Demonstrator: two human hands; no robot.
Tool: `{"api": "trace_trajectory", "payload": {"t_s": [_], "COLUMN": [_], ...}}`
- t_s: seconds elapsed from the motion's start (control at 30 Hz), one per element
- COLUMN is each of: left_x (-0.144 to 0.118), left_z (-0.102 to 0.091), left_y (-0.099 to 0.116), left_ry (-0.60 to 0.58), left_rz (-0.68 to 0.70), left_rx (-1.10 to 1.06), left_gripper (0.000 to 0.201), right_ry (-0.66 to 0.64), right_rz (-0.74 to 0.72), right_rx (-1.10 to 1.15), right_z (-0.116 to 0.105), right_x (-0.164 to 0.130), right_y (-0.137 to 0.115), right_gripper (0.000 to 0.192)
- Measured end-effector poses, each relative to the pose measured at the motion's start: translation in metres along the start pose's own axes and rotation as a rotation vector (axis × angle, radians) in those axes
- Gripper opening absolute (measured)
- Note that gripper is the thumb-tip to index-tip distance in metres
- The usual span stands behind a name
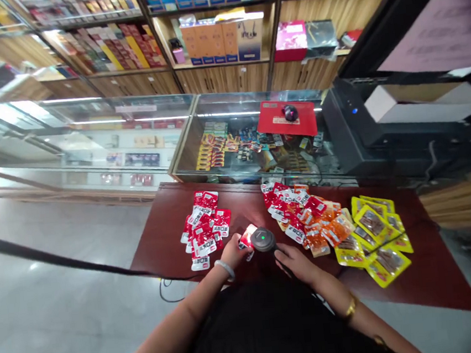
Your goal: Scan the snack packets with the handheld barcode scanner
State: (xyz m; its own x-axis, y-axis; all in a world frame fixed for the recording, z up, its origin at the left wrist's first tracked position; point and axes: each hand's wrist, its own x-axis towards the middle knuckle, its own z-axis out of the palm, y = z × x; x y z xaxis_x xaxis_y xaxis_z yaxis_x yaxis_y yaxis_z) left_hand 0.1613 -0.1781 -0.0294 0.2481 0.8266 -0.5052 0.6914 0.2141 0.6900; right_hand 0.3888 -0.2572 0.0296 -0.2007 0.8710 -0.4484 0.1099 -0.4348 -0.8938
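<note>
"Holding what, that left hand (233,251)?"

"A red-and-white packet (247,235), pinched between thumb and fingers, just beside the scanner's head."

"And the right hand (294,264)?"

"Wrapped round the handle of a black handheld scanner (263,239); its head, green light showing, hides part of that packet."

"What lies about them?"

"Red packets (203,229) pile up left of the left hand on the dark red table (154,245). Ahead of the right hand sits a mixed heap of red and orange packets (327,226); farther to its right, yellow packets (374,230). A dark strap (59,253) runs in towards the left wrist."

"Containers?"

"Beyond both hands, a glass display case (185,131) holds small colourful packs (212,151). A red board (269,119) lies on top, bearing a dark rounded object (290,113). Ahead and well right of the right hand, an open white box (424,111); its contents I can't tell. Farthest ahead, wall shelves (224,62) hold cartons (210,43)."
</note>
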Motion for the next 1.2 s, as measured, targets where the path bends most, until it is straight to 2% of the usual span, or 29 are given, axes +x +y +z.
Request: {"api": "trace_trajectory", "payload": {"t_s": [0.07,0.13,0.27,0.33,0.4,0.5,0.6,0.7,0.77,0.87,1.0,1.1,1.2], "left_x": [-0.006,-0.012,-0.018,-0.015,-0.011,-0.006,-0.002,0.005,0.014,0.035,0.063,0.074,0.077], "left_z": [-0.012,-0.028,-0.070,-0.090,-0.104,-0.113,-0.111,-0.099,-0.084,-0.053,-0.001,0.040,0.074], "left_y": [-0.012,-0.027,-0.055,-0.064,-0.069,-0.067,-0.058,-0.040,-0.021,0.016,0.070,0.101,0.118], "left_ry": [0.063,0.174,0.415,0.464,0.489,0.571,0.668,0.703,0.629,0.379,-0.037,-0.258,-0.299], "left_rz": [-0.018,-0.049,-0.231,-0.304,-0.313,-0.320,-0.338,-0.183,-0.049,0.140,0.351,0.361,0.265], "left_rx": [-0.051,-0.057,0.028,0.096,0.195,0.365,0.458,0.511,0.527,0.522,0.424,0.393,0.437], "left_gripper": [0.031,0.031,0.039,0.041,0.040,0.047,0.061,0.064,0.057,0.041,0.022,0.019,0.024], "right_ry": [-0.057,-0.103,-0.161,-0.166,-0.158,-0.139,-0.095,-0.005,0.064,0.149,0.244,0.319,0.389], "right_rz": [-0.066,-0.138,-0.211,-0.213,-0.205,-0.182,-0.176,-0.149,-0.121,-0.068,-0.011,0.023,0.055], "right_rx": [-0.088,-0.171,-0.272,-0.300,-0.334,-0.384,-0.378,-0.301,-0.222,-0.078,0.121,0.261,0.342], "right_z": [0.009,0.019,0.038,0.046,0.050,0.050,0.044,0.034,0.026,0.014,-0.003,-0.016,-0.027], "right_x": [0.016,0.031,0.056,0.062,0.064,0.059,0.050,0.039,0.030,0.015,-0.011,-0.033,-0.052], "right_y": [-0.014,-0.028,-0.046,-0.048,-0.048,-0.046,-0.042,-0.035,-0.026,-0.008,0.017,0.029,0.038], "right_gripper": [0.057,0.055,0.049,0.047,0.046,0.046,0.047,0.045,0.044,0.047,0.054,0.058,0.057]}}
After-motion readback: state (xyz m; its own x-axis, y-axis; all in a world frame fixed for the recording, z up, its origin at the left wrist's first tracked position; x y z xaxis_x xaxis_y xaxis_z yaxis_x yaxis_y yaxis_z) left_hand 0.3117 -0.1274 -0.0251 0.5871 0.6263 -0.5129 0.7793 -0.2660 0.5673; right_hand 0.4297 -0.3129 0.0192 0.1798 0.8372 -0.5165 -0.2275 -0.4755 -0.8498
